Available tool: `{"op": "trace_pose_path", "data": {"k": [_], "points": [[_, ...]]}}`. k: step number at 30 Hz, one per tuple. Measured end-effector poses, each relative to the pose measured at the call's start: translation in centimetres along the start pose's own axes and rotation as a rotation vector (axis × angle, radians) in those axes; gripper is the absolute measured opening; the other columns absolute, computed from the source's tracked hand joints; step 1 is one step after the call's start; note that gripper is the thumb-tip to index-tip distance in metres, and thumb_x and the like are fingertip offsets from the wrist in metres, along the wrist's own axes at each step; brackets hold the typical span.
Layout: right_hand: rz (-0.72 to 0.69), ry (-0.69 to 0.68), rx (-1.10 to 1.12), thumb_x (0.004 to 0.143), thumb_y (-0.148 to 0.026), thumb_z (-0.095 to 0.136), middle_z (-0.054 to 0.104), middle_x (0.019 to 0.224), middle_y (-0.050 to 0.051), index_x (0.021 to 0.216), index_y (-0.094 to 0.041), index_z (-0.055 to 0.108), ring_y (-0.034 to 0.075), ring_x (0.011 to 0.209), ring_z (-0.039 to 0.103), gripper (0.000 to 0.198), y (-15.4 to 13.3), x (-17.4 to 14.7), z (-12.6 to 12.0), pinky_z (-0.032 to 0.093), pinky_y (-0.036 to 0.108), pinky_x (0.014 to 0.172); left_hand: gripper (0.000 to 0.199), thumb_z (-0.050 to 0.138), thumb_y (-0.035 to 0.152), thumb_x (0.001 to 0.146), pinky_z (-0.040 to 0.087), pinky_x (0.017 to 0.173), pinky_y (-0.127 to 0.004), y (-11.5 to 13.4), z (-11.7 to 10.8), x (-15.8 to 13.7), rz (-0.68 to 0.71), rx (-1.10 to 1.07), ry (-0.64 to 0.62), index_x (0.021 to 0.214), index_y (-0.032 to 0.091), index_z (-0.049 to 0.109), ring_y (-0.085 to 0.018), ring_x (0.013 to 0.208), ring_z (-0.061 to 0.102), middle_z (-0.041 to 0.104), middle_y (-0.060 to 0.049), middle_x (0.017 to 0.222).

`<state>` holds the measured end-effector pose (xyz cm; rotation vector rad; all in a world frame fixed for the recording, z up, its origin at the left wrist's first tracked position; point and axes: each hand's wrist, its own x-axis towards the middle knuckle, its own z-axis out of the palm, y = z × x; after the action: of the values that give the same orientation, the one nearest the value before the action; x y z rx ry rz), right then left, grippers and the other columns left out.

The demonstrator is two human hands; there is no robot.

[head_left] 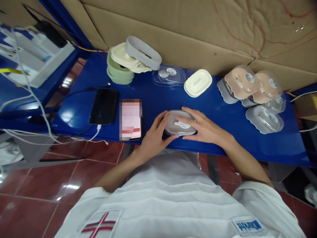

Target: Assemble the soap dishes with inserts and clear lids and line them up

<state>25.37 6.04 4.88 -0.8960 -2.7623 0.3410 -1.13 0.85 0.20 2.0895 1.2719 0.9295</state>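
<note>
Phone screen (130,119) is pixelated, content unreadable; the black phone (103,106) beside it is dark. Contents of the grey oval plastic box with clear lid (178,124) are partly covered by fingers; a small white piece and a round label show through the lid. The box sits at the near edge of the blue table (153,96). Left hand (155,135) clasps its left end, right hand (201,127) lies over the top, both closed on it. Similar lidded boxes (252,87) cluster at right; a cream lid (197,82) lies behind.
</note>
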Motion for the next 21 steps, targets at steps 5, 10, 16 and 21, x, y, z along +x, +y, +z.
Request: {"op": "trace_pose_path", "data": {"k": [5, 10, 16, 21], "points": [[0.096, 0.130, -0.038, 0.098, -0.057, 0.071, 0.037, 0.173, 0.013, 0.165, -0.034, 0.043, 0.038, 0.157, 0.042, 0.076, 1.9, -1.0, -3.0, 0.043, 0.059, 0.126, 0.086, 0.068, 0.046, 0.104, 0.048, 0.123, -0.059, 0.1, -0.2, 0.0, 0.013, -0.045, 0.037, 0.172, 0.034, 0.016, -0.037, 0.163, 0.035, 0.020, -0.018, 0.179], [0.367, 0.692, -0.295, 0.084, -0.063, 0.083, 0.052, 0.152, 0.027, 0.157, -0.016, 0.045, 0.041, 0.148, 0.047, 0.094, 8.3, -4.6, -8.0, 0.038, 0.062, 0.125, 0.072, 0.067, 0.038, 0.105, 0.047, 0.124, -0.061, 0.3, -0.4, 0.0, 0.030, -0.036, 0.036, 0.167, 0.034, 0.030, -0.036, 0.160, 0.040, 0.030, -0.016, 0.174], [0.660, 0.795, -0.371, 0.076, -0.075, 0.081, 0.050, 0.147, 0.034, 0.148, -0.010, 0.059, 0.041, 0.145, 0.049, 0.100, 15.8, -7.6, -10.2, 0.041, 0.055, 0.120, 0.056, 0.064, 0.036, 0.106, 0.050, 0.123, -0.059, 0.4, -0.2, -0.1, 0.021, -0.009, 0.024, 0.158, 0.031, 0.044, -0.034, 0.153, 0.050, 0.033, -0.014, 0.173], [0.749, 0.781, -0.485, 0.086, -0.076, 0.073, 0.046, 0.161, 0.031, 0.160, -0.013, 0.050, 0.045, 0.152, 0.042, 0.100, 14.3, -6.2, -9.3, 0.030, 0.063, 0.124, 0.048, 0.063, 0.035, 0.106, 0.051, 0.123, -0.057, 0.4, -0.2, -0.1, 0.030, 0.005, -0.003, 0.153, 0.030, 0.050, -0.032, 0.149, 0.055, 0.037, -0.014, 0.171]]}}
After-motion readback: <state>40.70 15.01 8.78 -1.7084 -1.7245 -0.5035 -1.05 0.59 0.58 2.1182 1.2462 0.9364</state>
